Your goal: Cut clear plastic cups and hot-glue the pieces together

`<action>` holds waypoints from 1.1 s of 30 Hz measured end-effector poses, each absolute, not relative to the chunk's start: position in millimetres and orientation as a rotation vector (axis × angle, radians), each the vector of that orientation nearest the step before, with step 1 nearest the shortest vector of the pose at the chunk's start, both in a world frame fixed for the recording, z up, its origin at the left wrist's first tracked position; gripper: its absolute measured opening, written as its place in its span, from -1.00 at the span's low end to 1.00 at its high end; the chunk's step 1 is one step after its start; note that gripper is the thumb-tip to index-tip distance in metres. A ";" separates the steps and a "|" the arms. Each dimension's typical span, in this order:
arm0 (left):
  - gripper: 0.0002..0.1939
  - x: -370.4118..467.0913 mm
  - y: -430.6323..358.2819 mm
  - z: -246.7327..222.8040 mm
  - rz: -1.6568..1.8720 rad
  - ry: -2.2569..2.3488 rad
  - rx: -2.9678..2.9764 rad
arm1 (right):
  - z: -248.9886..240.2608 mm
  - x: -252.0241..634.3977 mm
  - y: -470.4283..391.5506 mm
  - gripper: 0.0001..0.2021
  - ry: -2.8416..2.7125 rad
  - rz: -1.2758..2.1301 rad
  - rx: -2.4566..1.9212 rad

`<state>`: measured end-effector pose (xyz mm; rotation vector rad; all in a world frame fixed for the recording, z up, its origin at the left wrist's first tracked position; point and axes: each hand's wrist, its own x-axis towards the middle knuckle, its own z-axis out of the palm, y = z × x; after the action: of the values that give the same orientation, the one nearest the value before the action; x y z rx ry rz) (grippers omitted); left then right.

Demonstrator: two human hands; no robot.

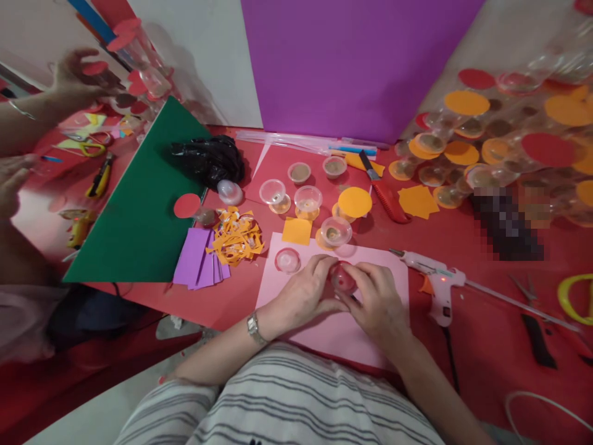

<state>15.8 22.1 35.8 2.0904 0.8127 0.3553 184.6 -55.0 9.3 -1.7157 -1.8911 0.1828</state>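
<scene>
Two hands, the left hand (308, 290) and the right hand (380, 303), hold a small clear cup with a red disc (343, 278) between their fingertips, above the pink sheet (398, 272). The disc seems to lie against the cup's base, though fingers partly hide it. A glue gun (435, 281) lies just right of the sheet, its light glowing; orange paper scraps (237, 238) lie to the left.
</scene>
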 end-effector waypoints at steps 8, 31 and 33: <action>-0.49 13.8 26.4 33.4 0.438 0.824 1.926 | 14.1 184.6 -62.3 -0.73 -1.628 0.434 -1.581; -0.51 27.9 18.4 36.4 0.400 0.736 1.823 | 25.1 185.8 -57.5 -0.69 -1.535 0.570 -1.649; -0.52 29.3 17.4 34.8 0.405 0.727 1.815 | 24.2 187.2 -57.7 -0.69 -1.543 0.595 -1.650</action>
<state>29.3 17.4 34.8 1.8149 0.7266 0.4049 187.2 -57.7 24.2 -1.6498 -1.5432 0.5951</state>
